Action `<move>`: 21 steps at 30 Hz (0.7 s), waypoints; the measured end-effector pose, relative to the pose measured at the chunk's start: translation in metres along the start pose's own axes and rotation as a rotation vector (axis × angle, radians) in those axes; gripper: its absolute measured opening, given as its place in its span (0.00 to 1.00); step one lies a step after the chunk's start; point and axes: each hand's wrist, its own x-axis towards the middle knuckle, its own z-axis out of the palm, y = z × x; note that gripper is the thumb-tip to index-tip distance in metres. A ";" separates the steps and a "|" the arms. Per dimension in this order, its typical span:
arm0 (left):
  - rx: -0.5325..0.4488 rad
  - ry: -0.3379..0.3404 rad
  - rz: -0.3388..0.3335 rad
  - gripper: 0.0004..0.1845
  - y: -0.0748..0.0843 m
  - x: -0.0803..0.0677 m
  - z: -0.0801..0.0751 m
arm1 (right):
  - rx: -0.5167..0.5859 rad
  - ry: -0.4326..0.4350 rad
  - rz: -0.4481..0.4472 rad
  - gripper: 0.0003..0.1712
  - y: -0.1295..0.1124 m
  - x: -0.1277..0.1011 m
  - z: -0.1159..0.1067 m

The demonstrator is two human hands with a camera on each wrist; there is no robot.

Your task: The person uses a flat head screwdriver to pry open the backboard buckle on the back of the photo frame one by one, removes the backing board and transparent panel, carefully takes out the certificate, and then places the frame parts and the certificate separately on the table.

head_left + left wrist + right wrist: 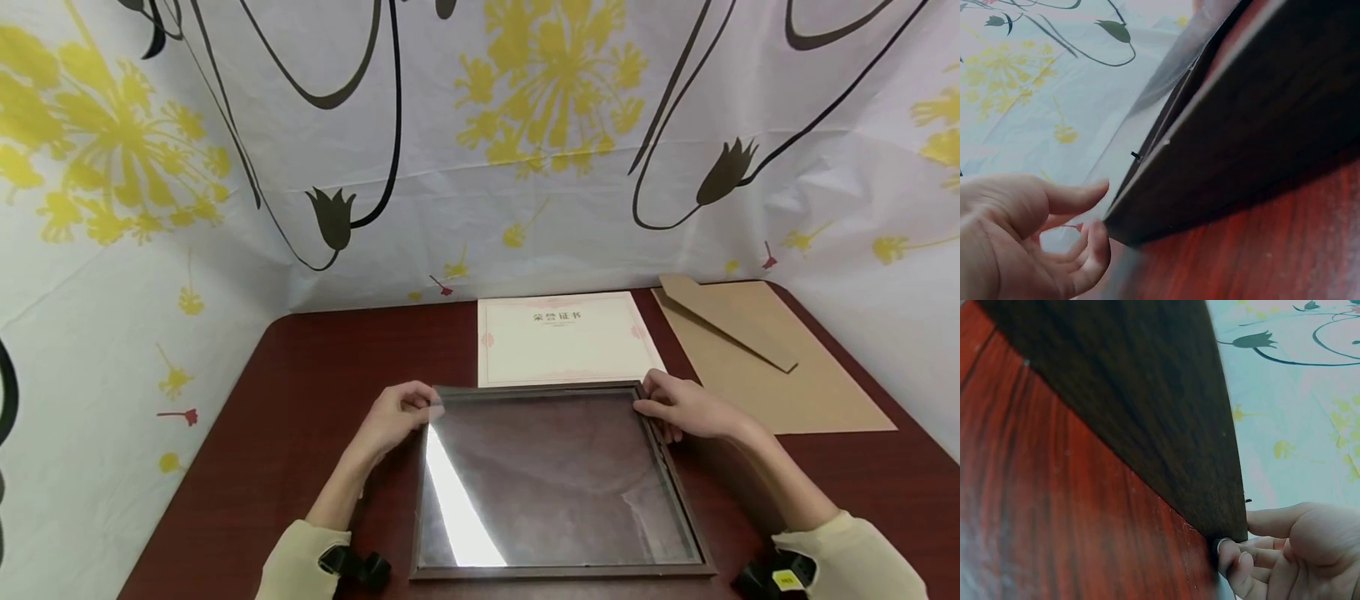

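Frame: picture frame (558,483) lies near me on the table (300,400), far edge tipped up.
Left hand (393,417): I pinch its far-left corner.
Right hand (678,407): I grip the far-right corner, keeping the lift level.
Certificate (562,337): just beyond, within reach.

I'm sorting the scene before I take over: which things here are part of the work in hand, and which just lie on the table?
In hand:
picture frame, far corners held
left hand, at the far left corner
right hand, at the far right corner

Lying apart:
certificate, beyond the frame
brown backing board, to the right
red-brown table
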 end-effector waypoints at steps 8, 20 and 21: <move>-0.225 -0.170 0.004 0.17 0.006 0.002 -0.009 | 0.027 -0.012 0.010 0.12 0.001 -0.001 0.000; -0.256 -0.455 -0.078 0.37 0.006 -0.003 -0.013 | 0.057 -0.008 0.015 0.11 0.005 0.001 0.000; -0.255 -0.454 -0.075 0.38 0.007 -0.003 -0.013 | 0.055 -0.007 0.015 0.11 0.005 0.001 0.000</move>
